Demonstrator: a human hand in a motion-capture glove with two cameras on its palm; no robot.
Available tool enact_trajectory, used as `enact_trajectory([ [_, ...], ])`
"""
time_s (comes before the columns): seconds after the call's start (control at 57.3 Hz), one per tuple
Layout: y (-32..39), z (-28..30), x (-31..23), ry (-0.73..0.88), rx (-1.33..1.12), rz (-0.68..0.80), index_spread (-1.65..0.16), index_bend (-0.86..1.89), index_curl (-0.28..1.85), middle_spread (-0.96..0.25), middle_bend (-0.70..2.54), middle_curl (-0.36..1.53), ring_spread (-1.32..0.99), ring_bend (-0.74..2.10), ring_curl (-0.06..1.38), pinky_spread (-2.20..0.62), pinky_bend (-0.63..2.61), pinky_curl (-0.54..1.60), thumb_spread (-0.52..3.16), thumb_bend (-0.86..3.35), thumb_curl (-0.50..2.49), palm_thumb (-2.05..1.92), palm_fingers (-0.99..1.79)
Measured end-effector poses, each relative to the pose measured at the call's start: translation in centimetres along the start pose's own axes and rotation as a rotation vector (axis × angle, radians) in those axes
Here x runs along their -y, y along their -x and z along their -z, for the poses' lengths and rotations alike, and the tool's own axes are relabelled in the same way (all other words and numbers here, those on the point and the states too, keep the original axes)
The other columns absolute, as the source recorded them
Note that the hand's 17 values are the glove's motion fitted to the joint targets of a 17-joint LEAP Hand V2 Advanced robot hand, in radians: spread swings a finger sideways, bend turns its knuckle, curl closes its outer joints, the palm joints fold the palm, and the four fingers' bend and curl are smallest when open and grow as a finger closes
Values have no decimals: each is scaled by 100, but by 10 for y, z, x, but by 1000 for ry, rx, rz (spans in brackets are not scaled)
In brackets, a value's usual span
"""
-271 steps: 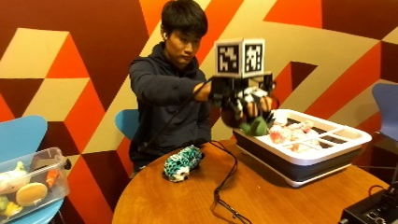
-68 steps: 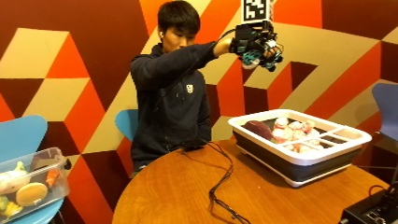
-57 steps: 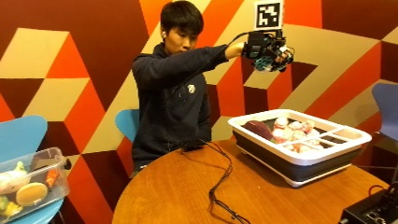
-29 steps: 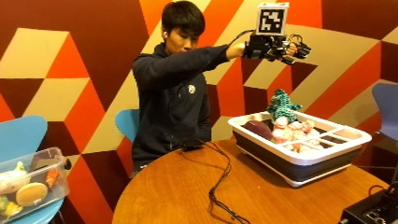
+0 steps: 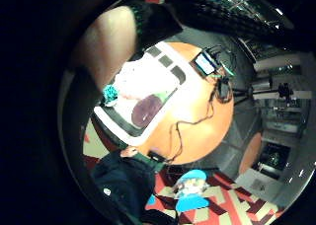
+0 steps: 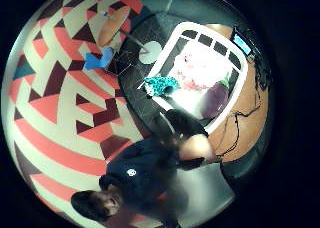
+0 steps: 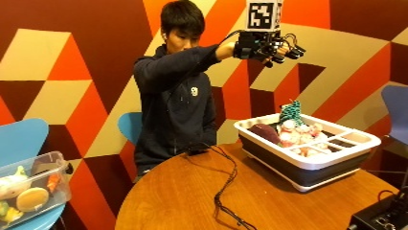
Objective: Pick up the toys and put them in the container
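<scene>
Bold orange and maroon wall panels are framing a round wooden worktop (image 7: pixel 191 191) carrying the container (image 7: pixel 306 165). Of the hands, only the gloved right hand (image 7: pixel 267 48) is working, hanging high above it with fingers spread and holding nothing. A teal toy (image 7: pixel 291 114) is sitting at the container's far rim beside a purple toy (image 7: pixel 263 132). This drop looks finished; next calls for lowering toward another toy.

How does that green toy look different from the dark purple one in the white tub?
The green toy is teal and knobbly, and stands upright at the container's back rim. The purple toy is smooth, rounded and dark, and lies low inside. The green one looks slimmer, the purple one bulkier. Both sit in the container.
</scene>
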State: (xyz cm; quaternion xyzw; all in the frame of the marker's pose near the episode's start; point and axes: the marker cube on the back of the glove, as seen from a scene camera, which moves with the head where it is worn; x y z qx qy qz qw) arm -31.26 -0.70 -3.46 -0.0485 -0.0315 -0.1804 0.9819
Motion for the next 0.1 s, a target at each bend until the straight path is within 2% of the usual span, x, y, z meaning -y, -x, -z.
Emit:
enact_trajectory([
  [0.105, -11, -1, -6, -17, -14, 7, -22, 13, 37, 1, 14, 33, 2, 14, 29, 9, 80, 37, 129, -1, 42, 15, -21],
])
